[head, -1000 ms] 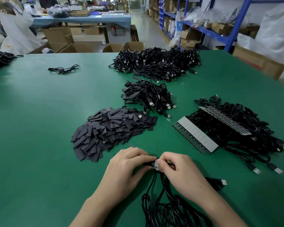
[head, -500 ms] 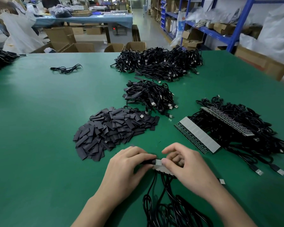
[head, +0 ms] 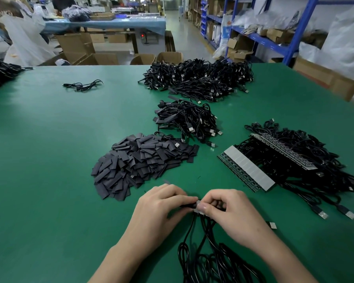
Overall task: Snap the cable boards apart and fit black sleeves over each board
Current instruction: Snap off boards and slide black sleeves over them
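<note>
My left hand (head: 160,209) and my right hand (head: 231,213) meet at the near middle of the green table (head: 49,160). Between them is a short strip of cable boards (head: 197,210), mostly hidden by my fingers. My left fingers pinch a black sleeved end of it, my right thumb and fingers pinch the grey part. Black cables (head: 204,254) hang from the strip toward me. A heap of flat black sleeves (head: 139,162) lies just beyond my left hand. Unsnapped board panels (head: 247,170) with cables lie to the right.
A pile of sleeved cables (head: 186,119) sits behind the sleeves, and a larger cable pile (head: 200,78) lies further back. One loose cable (head: 82,85) lies far left. Cardboard boxes and blue shelving (head: 251,35) stand beyond the table's far edge.
My right fingers have curled in more tightly over the strip, and both hands have closed together slightly. The piles have not moved.
</note>
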{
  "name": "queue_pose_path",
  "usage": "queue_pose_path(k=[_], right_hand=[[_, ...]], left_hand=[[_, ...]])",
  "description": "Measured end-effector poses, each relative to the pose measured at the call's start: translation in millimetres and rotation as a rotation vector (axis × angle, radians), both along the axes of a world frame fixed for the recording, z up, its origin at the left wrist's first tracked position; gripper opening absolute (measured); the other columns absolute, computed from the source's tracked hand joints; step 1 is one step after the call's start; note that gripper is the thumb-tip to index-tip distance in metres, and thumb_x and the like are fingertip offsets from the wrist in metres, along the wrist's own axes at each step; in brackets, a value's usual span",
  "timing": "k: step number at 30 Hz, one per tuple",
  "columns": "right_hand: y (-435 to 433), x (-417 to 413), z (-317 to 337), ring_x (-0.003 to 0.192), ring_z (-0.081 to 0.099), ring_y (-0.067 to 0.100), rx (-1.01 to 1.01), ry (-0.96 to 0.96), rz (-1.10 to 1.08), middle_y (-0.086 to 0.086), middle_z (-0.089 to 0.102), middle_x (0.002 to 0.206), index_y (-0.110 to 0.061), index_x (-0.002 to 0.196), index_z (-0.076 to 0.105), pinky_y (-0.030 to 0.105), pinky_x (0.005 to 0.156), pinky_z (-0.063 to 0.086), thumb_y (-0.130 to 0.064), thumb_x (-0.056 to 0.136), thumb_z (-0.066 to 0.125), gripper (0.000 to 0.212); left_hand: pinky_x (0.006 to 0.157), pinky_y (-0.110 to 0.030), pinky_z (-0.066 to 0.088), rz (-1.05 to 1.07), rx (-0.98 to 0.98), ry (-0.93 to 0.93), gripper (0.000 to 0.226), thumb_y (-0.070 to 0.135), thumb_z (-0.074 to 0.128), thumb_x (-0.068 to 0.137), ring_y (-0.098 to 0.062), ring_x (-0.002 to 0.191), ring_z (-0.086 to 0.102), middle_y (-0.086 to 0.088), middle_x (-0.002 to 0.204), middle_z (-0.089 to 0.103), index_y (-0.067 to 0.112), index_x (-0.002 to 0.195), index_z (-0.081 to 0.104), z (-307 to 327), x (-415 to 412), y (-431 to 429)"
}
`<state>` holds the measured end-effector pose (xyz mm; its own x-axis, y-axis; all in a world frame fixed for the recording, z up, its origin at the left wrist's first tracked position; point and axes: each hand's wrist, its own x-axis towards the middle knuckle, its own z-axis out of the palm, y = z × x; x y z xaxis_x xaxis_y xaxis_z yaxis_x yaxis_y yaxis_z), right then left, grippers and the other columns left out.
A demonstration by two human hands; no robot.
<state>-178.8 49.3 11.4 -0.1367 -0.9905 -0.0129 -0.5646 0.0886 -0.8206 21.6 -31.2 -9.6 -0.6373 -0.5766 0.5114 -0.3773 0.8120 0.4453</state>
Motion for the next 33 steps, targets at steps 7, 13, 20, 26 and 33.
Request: queue_pose_path(k=[7,13,20,26,33], right_hand=[[-0.1,-0.7,-0.9,0.06,0.052,-0.002,-0.011,0.021,0.032,-0.015,0.064,0.066,-0.034,0.076,0.072,0.018,0.059,0.041,-0.036,0.092,0.074,0.017],[0.0,-0.6,-2.1,0.067,0.06,0.007,-0.013,0.023,0.044,-0.011,0.068,0.073,-0.036,0.078,0.072,0.025,0.064,0.048,-0.036,0.091,0.073,0.013],[0.8,-2.6,-2.5,0.058,0.05,-0.002,0.019,0.018,0.067,-0.018,0.06,0.064,-0.033,0.077,0.071,0.012,0.059,0.041,-0.036,0.091,0.073,0.014],[-1.6,-2.6,-2.1,0.078,0.062,0.004,-0.18,0.221,0.058,-0.018,0.066,0.077,-0.033,0.079,0.069,0.018,0.072,0.045,-0.039,0.091,0.072,0.014],[-3.5,-3.3,-5.6,0.073,0.055,0.008,-0.57,0.557,0.053,-0.016,0.063,0.077,-0.025,0.084,0.072,0.031,0.074,0.045,-0.039,0.095,0.07,0.018]], left_hand=[[0.069,-0.03,0.054,0.001,-0.046,-0.03,0.023,0.041,0.065,0.096,-0.012,0.077,0.064,0.015,0.096,0.07,0.031,0.11,0.08,2.4,2.2,1.0],[0.07,-0.028,0.053,-0.037,-0.179,-0.035,0.018,0.036,0.07,0.095,-0.008,0.076,0.063,0.013,0.094,0.071,0.028,0.107,0.081,6.9,2.5,-1.9],[0.068,-0.026,0.051,-0.087,-0.188,-0.069,0.017,0.034,0.069,0.096,-0.006,0.08,0.062,0.014,0.095,0.069,0.029,0.109,0.08,6.0,2.7,-2.9],[0.079,-0.02,0.054,-0.055,0.291,0.101,0.019,0.035,0.075,0.092,-0.003,0.089,0.07,0.018,0.096,0.073,0.027,0.109,0.081,10.4,2.1,-0.2],[0.066,-0.014,0.046,0.038,0.72,0.127,0.012,0.034,0.069,0.096,0.0,0.067,0.065,0.009,0.071,0.073,0.033,0.099,0.081,11.4,2.9,0.7]])
